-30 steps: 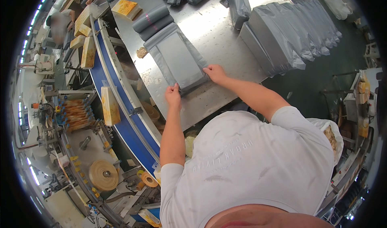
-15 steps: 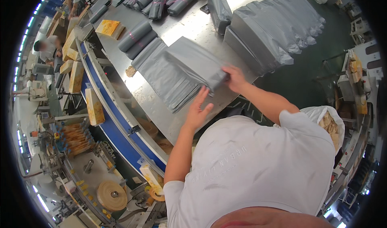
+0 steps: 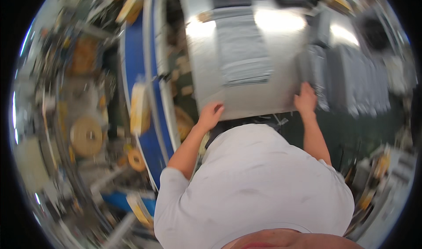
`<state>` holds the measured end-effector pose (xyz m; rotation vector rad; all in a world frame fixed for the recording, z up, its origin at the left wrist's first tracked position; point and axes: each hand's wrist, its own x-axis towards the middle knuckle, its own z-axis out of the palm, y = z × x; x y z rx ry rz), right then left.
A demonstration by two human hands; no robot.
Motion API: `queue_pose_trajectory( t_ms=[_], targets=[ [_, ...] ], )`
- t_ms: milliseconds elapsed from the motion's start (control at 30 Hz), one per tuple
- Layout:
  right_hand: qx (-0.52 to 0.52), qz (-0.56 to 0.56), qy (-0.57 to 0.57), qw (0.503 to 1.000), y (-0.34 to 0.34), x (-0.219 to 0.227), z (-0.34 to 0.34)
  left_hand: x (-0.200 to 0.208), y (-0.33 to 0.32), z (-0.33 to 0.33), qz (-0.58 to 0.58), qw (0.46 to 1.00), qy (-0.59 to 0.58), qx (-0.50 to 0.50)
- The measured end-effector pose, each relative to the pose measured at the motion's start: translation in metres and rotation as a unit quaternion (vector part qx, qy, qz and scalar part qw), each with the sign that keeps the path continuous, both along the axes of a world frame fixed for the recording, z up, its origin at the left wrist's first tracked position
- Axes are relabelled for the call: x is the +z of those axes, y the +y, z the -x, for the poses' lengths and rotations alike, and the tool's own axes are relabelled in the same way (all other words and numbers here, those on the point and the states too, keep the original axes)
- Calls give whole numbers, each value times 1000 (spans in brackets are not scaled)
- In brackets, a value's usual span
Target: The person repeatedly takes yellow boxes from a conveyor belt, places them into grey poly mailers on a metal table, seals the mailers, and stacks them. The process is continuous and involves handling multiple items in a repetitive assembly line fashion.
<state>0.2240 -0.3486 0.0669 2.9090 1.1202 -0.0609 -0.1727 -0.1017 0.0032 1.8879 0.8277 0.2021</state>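
My right hand is at the near end of a grey plastic bag bundle, which stands at the left end of a row of similar bundles. Its fingers close on that end, though blur softens the contact. By the table's near left corner, my left hand is empty, with the fingers loosely bent and the thumb apart. Between and beyond the hands, a flat stack of grey plastic bags lies on the metal table.
Left of the table runs a blue conveyor belt with a yellow-and-white block beside it. Dark grey rolls lie at the far side of the table. A round tan reel is at the far left.
The folded grey bundle has left the flat stack and is now at the row on the right with my right hand. My left hand has come away from it. The whole view has turned.
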Motion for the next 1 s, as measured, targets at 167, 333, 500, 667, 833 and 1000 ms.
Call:
queue_pose_trajectory(
  t_ms=[167,333,500,667,833,1000],
  targets=[
    [105,-95,131,981,42,-36,25,-36,21,141,-236,927,51,288],
    [237,76,76,966,63,-55,101,-78,-49,359,-116,698,475,524],
    [221,75,94,968,59,-54,94,-69,-86,436,59,670,575,467],
    [227,56,136,963,70,-35,80,-94,-37,429,29,683,603,411],
    [205,39,152,966,68,-25,76,-45,45,375,-116,789,528,292],
    [189,-47,227,954,62,-27,69,47,141,306,-195,835,201,473]
  ],
)
